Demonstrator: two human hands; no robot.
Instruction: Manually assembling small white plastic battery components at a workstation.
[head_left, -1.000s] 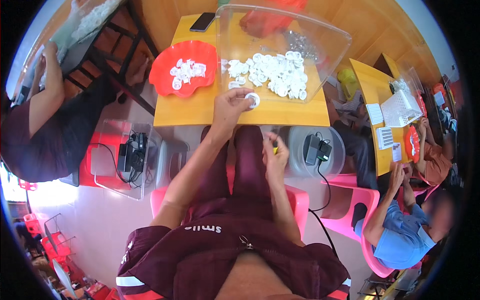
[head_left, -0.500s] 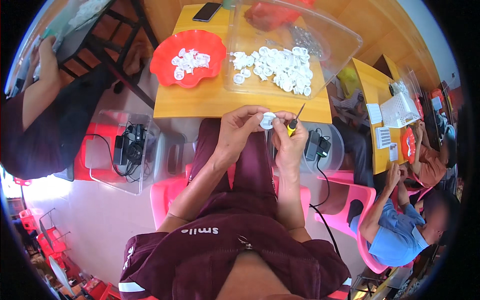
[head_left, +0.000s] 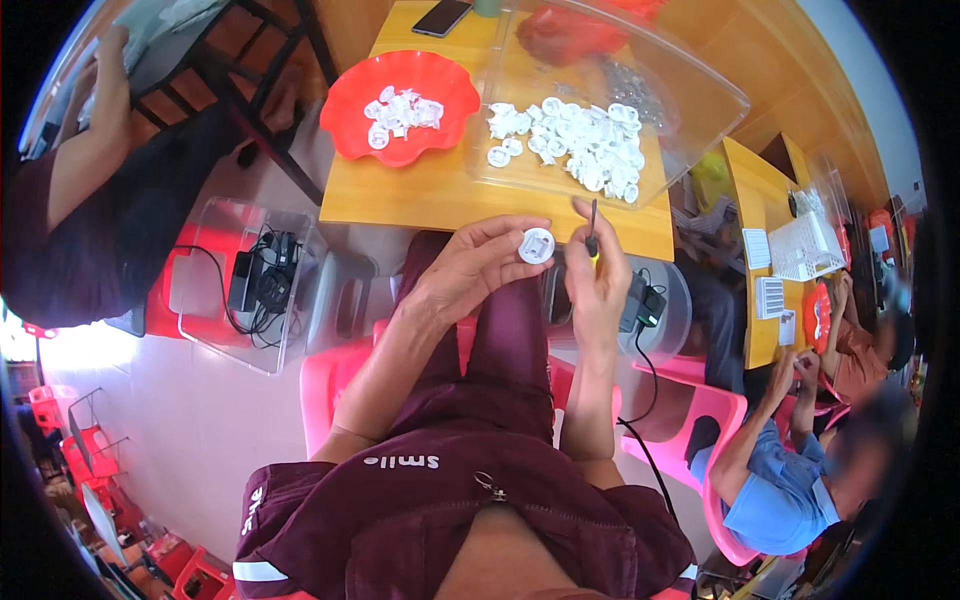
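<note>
Just off the near table edge, my left hand point(head_left: 472, 262) is closed on a small round white plastic part point(head_left: 537, 246), pinched between thumb and fingers. Its face, with a raised or cut-out shape in the middle, is turned up. To the right, my right hand point(head_left: 600, 280) grips a small screwdriver point(head_left: 592, 243) with a black and yellow handle. The metal shaft points up and away, apart from the white part. Beyond my hands, a heap of similar white parts point(head_left: 595, 145) lies in a clear plastic bin point(head_left: 735, 105).
A red wavy-edged dish point(head_left: 350, 105) with small white pieces stands left of the bin on the wooden table point(head_left: 400, 205). A phone point(head_left: 442, 17) lies at the back. Seated people point(head_left: 780, 490) work at the right. A clear box with black adapters point(head_left: 265, 275) stands at my left.
My right hand has come off the white part and moved right with the screwdriver. My left hand still holds the part. The whole view has shifted slightly.
</note>
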